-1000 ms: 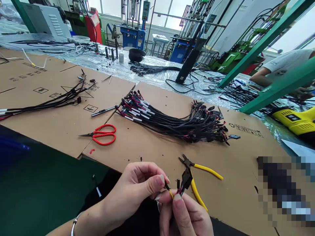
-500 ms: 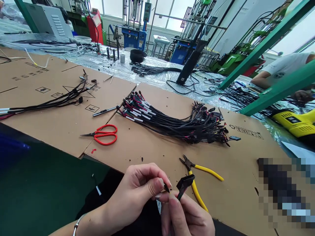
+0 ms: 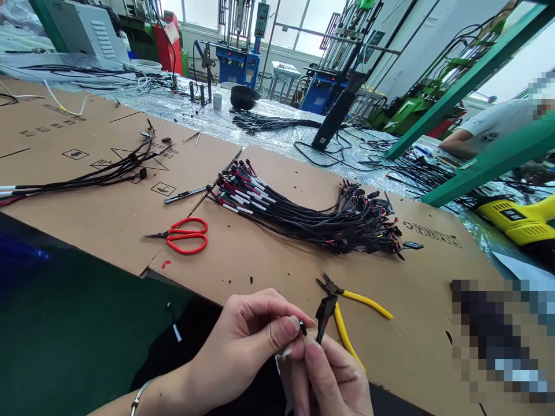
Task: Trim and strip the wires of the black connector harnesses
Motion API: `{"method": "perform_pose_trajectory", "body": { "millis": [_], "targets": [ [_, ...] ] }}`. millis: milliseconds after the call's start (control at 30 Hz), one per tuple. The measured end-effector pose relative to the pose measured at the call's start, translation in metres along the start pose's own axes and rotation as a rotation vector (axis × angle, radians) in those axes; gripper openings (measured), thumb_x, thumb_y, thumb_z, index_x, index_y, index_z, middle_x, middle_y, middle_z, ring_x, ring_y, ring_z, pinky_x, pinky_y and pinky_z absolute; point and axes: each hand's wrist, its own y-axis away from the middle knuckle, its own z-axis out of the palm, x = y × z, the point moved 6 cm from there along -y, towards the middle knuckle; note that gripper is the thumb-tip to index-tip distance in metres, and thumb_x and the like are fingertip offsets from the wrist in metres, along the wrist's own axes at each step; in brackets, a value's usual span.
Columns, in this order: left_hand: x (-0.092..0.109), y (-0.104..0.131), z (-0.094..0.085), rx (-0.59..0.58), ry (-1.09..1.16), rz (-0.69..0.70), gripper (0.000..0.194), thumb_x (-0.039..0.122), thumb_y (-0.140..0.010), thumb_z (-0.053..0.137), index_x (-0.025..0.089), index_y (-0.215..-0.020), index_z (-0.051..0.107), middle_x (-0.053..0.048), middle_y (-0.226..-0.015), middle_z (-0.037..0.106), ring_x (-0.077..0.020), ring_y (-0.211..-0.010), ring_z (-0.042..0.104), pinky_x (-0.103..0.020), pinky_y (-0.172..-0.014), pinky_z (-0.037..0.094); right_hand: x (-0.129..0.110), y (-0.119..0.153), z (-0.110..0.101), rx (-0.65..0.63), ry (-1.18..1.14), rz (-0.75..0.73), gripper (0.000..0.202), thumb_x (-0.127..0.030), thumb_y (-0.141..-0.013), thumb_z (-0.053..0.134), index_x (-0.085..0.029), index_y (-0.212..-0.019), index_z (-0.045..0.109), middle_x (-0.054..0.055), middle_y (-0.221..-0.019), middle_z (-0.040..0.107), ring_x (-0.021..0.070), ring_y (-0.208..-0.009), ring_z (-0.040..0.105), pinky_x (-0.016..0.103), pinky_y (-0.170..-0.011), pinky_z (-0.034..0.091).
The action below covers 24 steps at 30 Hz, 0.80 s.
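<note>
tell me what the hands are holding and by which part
Both hold one thin wire lead. The left hand pinches a small black terminal tip between thumb and forefinger; the right hand grips the wires just below the black plastic connector.

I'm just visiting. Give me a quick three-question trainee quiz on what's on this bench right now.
1. True or false: the red scissors lie on the cardboard, touched by no hand.
2. Which tool lies just beyond the right hand? A) yellow pliers B) hammer C) tape
3. Fill in: both the left hand and the right pinch a small black ____ on thin wires.

Key: 1 true; 2 A; 3 connector.
</note>
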Motion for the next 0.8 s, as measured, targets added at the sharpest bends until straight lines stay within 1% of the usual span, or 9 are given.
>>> {"method": "perform_pose_trajectory", "body": {
  "millis": [67, 167, 300, 433, 567, 667, 800],
  "targets": [
    [0.002, 0.001, -0.001, 0.004, -0.027, 0.020, 0.012, 0.026, -0.081, 0.067, 0.017, -0.083, 0.075, -0.001, -0.072, 0.054, -0.0050, -0.065, 0.053, -0.013, -0.064, 0.044, 0.000, -0.001, 0.002, -0.023, -0.021, -0.005, 0.027, -0.037, -0.092, 0.049, -0.021, -0.080, 0.067, -0.003, -0.038, 0.043, 0.0046, -0.037, 0.030, 0.019, -0.045, 0.023],
    [0.006, 0.003, -0.001, 0.010, -0.085, 0.066, 0.011, 0.021, -0.082, 0.066, 0.019, -0.086, 0.076, -0.002, -0.074, 0.055, -0.0051, -0.065, 0.055, -0.012, -0.064, 0.046, 0.001, -0.002, 0.004, -0.044, -0.071, 0.007, 0.028, -0.037, -0.092, 0.048, -0.021, -0.078, 0.066, -0.005, -0.038, 0.037, 0.0044, -0.038, 0.025, 0.019, -0.045, 0.021],
    [0.010, 0.004, -0.001, 0.038, -0.189, 0.116, 0.014, 0.016, -0.083, 0.062, 0.016, -0.088, 0.075, -0.003, -0.076, 0.055, -0.0072, -0.064, 0.058, -0.015, -0.062, 0.049, 0.001, -0.003, 0.010, -0.066, -0.162, 0.059, 0.030, -0.039, -0.092, 0.047, -0.021, -0.075, 0.063, -0.005, -0.037, 0.028, 0.0052, -0.039, 0.020, 0.019, -0.046, 0.018],
    [0.011, 0.005, -0.001, 0.039, -0.259, 0.140, 0.016, 0.016, -0.085, 0.059, 0.013, -0.091, 0.074, -0.004, -0.078, 0.055, -0.0089, -0.064, 0.060, -0.017, -0.062, 0.051, 0.000, -0.004, 0.014, -0.058, -0.204, 0.070, 0.030, -0.038, -0.092, 0.046, -0.021, -0.073, 0.062, -0.005, -0.037, 0.026, 0.0061, -0.040, 0.018, 0.020, -0.045, 0.017],
    [0.012, 0.007, -0.004, 0.037, -0.318, 0.148, 0.017, 0.021, -0.085, 0.060, 0.015, -0.094, 0.074, -0.005, -0.079, 0.057, -0.0092, -0.068, 0.059, -0.018, -0.065, 0.050, 0.002, -0.004, 0.010, -0.018, -0.142, 0.035, 0.028, -0.037, -0.092, 0.048, -0.020, -0.075, 0.063, -0.006, -0.038, 0.027, 0.0050, -0.039, 0.019, 0.021, -0.044, 0.015],
    [0.012, 0.008, -0.008, 0.043, -0.353, 0.152, 0.018, 0.025, -0.085, 0.061, 0.019, -0.095, 0.074, -0.005, -0.081, 0.058, -0.0090, -0.069, 0.056, -0.018, -0.066, 0.047, 0.003, -0.003, 0.008, 0.022, -0.060, 0.005, 0.026, -0.035, -0.091, 0.051, -0.019, -0.077, 0.065, -0.006, -0.039, 0.032, 0.0039, -0.039, 0.021, 0.020, -0.045, 0.017],
    [0.011, 0.009, -0.011, 0.037, -0.385, 0.156, 0.019, 0.026, -0.087, 0.059, 0.019, -0.096, 0.074, -0.005, -0.082, 0.058, -0.0102, -0.072, 0.056, -0.019, -0.067, 0.047, 0.004, -0.001, 0.004, 0.076, 0.010, -0.039, 0.023, -0.033, -0.091, 0.052, -0.018, -0.079, 0.066, -0.004, -0.041, 0.039, 0.0033, -0.040, 0.028, 0.019, -0.046, 0.021]
  ]
}}
